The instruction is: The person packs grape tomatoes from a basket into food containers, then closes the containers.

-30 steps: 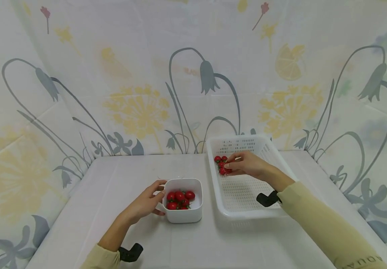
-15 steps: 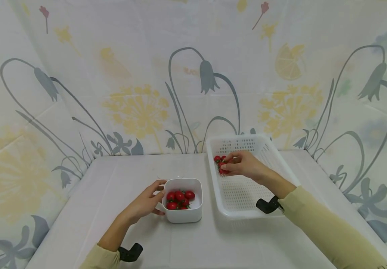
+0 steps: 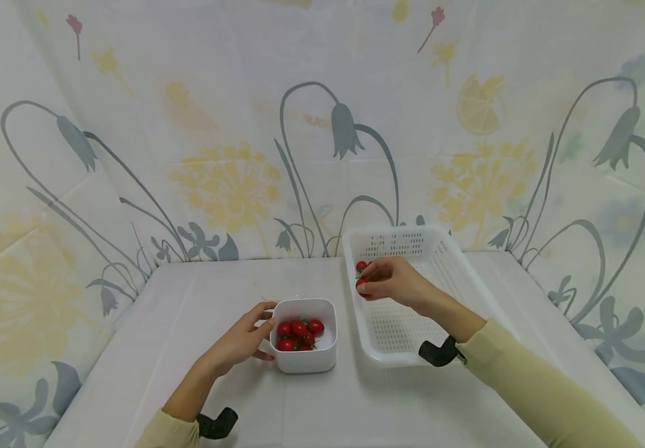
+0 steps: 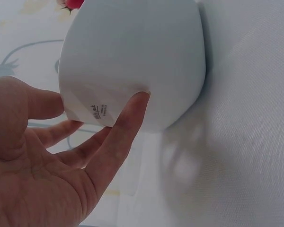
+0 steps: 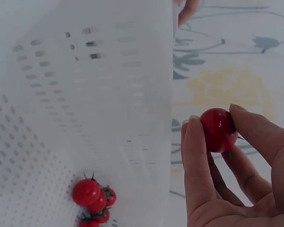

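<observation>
The box (image 3: 307, 362) stands upright on the tabletop (image 3: 412, 410), apart from the basket (image 3: 395, 325), which sits to its right and reaches back close to the tabletop's far edge. The left hand (image 3: 244, 336) has its fingers spread along the left side of the box, only slightly bent, tips against the wall and rim. It looks like a light steadying touch rather than a firm hold, presumably so the box does not slide.

The right hand (image 3: 403, 285) has its thumb and fingers closed down to the width of one tomato (image 5: 217, 130), pinching it from opposite sides by the basket's left edge. Gripping so small and round a thing with the fingertips probably keeps it from rolling and avoids squeezing it hard. A loose group of tomatoes (image 3: 299, 328) lies in the box, mostly toward its left and near edges.

From the head, the right hand covers most of the red cluster (image 5: 87, 192) at the basket's left edge. The right wrist view uncovers several fruits there with green stalks, and shows the pinched one clear of the others, its own stalk pointing away from the fingertips. Only the left wrist view shows the small label (image 4: 99, 112) printed on the outside of the box; only the head view shows what the box contains.
</observation>
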The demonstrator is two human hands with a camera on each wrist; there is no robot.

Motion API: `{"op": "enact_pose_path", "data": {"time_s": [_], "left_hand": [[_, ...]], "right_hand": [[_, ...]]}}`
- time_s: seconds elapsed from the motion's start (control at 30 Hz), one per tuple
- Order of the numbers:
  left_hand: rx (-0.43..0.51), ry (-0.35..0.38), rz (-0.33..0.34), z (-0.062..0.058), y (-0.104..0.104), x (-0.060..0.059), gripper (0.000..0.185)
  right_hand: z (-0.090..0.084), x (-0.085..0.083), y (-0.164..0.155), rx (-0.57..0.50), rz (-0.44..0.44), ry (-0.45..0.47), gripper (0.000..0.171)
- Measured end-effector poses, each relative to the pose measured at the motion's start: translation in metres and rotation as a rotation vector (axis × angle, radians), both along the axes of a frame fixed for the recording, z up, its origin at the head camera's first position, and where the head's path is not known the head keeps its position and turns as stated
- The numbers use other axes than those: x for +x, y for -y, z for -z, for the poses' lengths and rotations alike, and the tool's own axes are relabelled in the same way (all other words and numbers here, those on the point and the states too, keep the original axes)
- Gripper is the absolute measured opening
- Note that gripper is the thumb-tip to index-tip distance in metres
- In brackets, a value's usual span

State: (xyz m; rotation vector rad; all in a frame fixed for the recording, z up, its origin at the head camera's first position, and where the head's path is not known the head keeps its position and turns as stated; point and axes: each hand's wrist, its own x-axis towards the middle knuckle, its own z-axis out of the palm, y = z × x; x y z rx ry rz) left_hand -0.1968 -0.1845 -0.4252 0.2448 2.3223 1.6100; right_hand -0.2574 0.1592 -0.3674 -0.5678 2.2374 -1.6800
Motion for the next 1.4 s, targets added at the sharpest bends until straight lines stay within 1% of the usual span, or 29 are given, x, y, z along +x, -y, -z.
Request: {"op": "enact_pose_path", "data": {"time_s": [0.17, 0.5, 0.63, 0.7, 0.8, 0.9, 1.0, 1.23, 1.4], "left_hand": [[-0.005, 0.002, 0.0, 0.001, 0.0, 0.001, 0.04], [-0.004, 0.009, 0.003, 0.004, 0.001, 0.001, 0.04], [0.006, 0.01, 0.013, 0.005, 0.002, 0.0, 0.041], [0.009, 0.009, 0.016, 0.005, 0.002, 0.0, 0.041], [0.005, 0.008, 0.016, 0.006, 0.003, 0.0, 0.041], [0.001, 0.008, 0.011, 0.005, 0.003, 0.0, 0.041], [0.002, 0.007, 0.009, 0.004, 0.002, 0.0, 0.041], [0.014, 0.007, 0.014, 0.003, 0.001, -0.002, 0.04], [0.015, 0.005, 0.011, 0.003, 0.001, -0.002, 0.04]], "right_hand": [[0.001, 0.007, 0.009, 0.001, -0.012, -0.034, 0.025], [-0.004, 0.029, 0.036, 0.077, -0.038, -0.107, 0.025], [-0.001, 0.037, 0.049, 0.096, -0.058, -0.122, 0.024], [0.002, 0.04, 0.055, 0.117, -0.062, -0.144, 0.024], [0.004, 0.044, 0.064, 0.169, -0.044, -0.192, 0.023], [0.007, 0.045, 0.074, 0.227, -0.028, -0.254, 0.022], [0.011, 0.045, 0.083, 0.263, -0.029, -0.293, 0.02], [0.021, 0.041, 0.099, 0.315, -0.044, -0.295, 0.015], [0.027, 0.039, 0.11, 0.38, -0.003, -0.333, 0.013]]}}
